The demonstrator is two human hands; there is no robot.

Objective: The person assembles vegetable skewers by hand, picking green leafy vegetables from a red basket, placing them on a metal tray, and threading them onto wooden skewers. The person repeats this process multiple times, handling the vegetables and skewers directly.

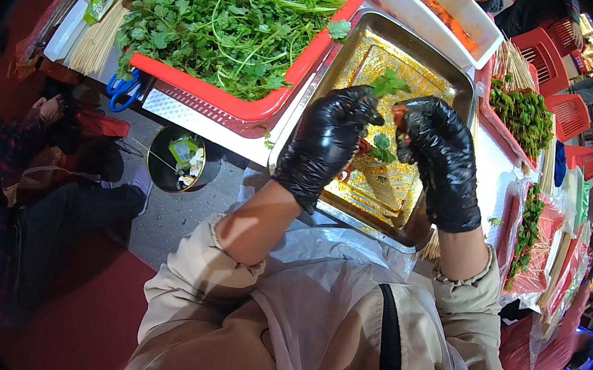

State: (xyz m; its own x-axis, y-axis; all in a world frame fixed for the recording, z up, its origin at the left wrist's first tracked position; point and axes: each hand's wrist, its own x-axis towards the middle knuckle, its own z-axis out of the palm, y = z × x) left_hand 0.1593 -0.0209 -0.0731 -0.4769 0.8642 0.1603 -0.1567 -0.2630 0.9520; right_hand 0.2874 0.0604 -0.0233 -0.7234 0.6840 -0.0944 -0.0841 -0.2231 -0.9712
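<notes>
Both of my hands wear shiny black gloves and are held over a steel tray [374,239] whose bottom is coated with yellow, oily seasoning. My left hand [330,140] has its fingers curled around a coriander sprig [389,83], its leaves sticking out past the fingertips. Pinched in my right hand [441,155] is a small reddish-brown piece of food, apparently meat [400,116]. Between the hands, lower down, hang more coriander leaves [382,149] with a dark red bit beside them; which hand bears these I cannot tell. The fingertips are partly hidden.
A red plastic basket [266,109] heaped with coriander [235,33] stands beyond the tray. Near it are blue-handled scissors [124,89] and bamboo skewers [99,40]. A white tub [482,57] holds red food. Skewered greens [522,115] lie right. Other people sit nearby; a bin [161,173] stands left.
</notes>
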